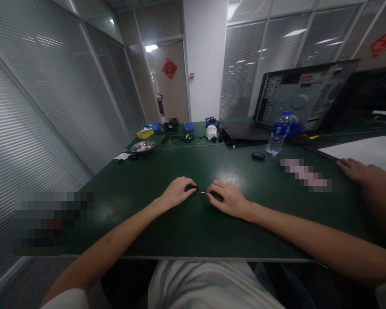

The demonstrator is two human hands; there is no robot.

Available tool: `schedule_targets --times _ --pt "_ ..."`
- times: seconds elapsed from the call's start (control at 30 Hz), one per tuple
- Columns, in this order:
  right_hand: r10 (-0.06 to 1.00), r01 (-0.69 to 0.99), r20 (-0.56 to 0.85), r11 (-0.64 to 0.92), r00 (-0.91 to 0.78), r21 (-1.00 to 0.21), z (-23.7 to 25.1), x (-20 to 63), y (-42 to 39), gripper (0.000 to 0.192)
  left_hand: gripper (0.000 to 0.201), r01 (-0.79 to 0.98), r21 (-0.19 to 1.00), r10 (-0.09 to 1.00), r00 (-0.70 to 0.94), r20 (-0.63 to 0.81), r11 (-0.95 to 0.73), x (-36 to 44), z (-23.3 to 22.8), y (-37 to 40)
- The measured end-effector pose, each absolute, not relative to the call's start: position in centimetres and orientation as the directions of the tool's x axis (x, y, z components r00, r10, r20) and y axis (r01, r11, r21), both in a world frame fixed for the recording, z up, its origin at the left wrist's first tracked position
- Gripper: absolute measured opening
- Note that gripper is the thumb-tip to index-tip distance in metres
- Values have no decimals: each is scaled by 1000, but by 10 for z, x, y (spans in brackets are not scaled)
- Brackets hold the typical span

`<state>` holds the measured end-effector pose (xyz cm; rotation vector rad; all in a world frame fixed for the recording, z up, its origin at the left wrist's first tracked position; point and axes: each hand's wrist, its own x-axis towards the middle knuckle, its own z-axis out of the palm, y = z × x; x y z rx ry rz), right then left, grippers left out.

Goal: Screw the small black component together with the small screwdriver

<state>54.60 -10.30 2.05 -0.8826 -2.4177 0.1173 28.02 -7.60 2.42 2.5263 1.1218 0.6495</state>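
Observation:
Over the green tabletop (141, 240), my right hand (228, 198) is closed around the dark handle of a screwdriver (203, 192). Its thin silver shaft points left. My left hand (180, 191) pinches a small black object (191, 188) between thumb and fingers; its kind is too small and covered to make out. The screwdriver's tip reaches that black part, though whether it sits in a screw cannot be seen. Both hands rest low over the table's middle, a short gap apart.
Ahead stand a metal bowl (143, 147), a yellow tray (145, 134), cables (182, 138) and a white device (211, 132). Farther right are a black mouse (259, 156), a water bottle (278, 135), a laptop (244, 131) and an open computer case (304, 98). Another person's hand (357, 169) lies at right.

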Motion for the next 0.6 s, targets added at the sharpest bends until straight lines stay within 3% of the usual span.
schedule_targets --times 0.13,0.3,0.43,0.6 --pt "610 565 481 785 -630 -256 20 547 -103 17 28 698 477 846 443 298 -534 229 18 -39" --pt "579 538 508 807 -637 -245 17 548 -101 14 28 931 321 942 64 329 -176 122 15 6" --pt "575 530 516 810 -635 -251 18 547 -101 13 26 962 261 906 -176 385 76 39 16 7" --pt "576 525 507 811 -641 -257 20 548 -102 13 27 898 242 782 -439 443 367 -21 3 -7"
